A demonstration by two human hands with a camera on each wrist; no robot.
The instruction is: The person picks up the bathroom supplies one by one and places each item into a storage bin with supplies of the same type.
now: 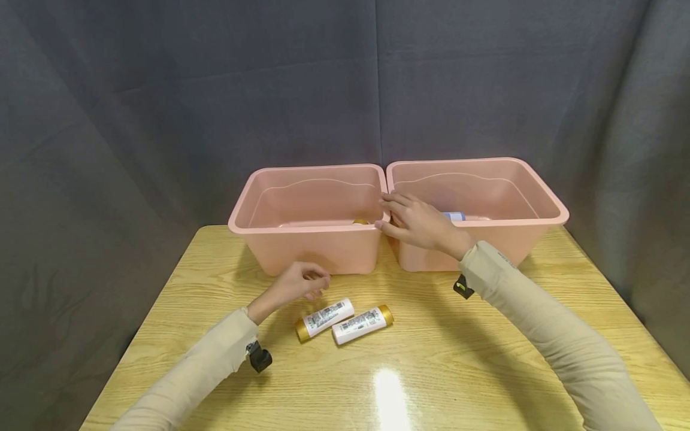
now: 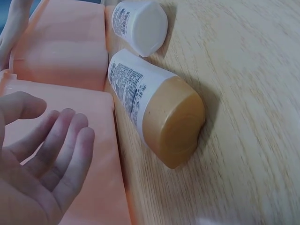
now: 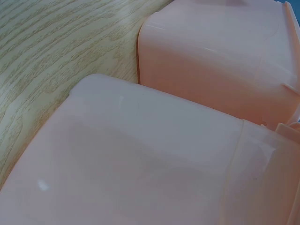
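Note:
Two pink plastic bins stand side by side at the back of a wooden table (image 1: 458, 359). My right hand (image 1: 389, 214) lies with straight fingers over the rims where the left bin (image 1: 307, 251) and the right bin (image 1: 520, 239) meet; it holds nothing. My left hand (image 1: 315, 286) hovers with loosely curled, empty fingers (image 2: 61, 145) just above and left of two white bottles lying in front of the left bin. The left bottle (image 1: 325, 319) (image 2: 154, 110) points its gold cap at my wrist; the other bottle (image 1: 362, 324) (image 2: 140, 26) shows its white base.
A gold-capped item (image 1: 360, 221) peeks from inside the left bin, and a blue and white item (image 1: 454, 215) lies in the right bin. The right wrist view shows only pink bin walls (image 3: 140, 159) and table grain (image 3: 56, 47). A grey curtain (image 1: 215, 90) hangs behind.

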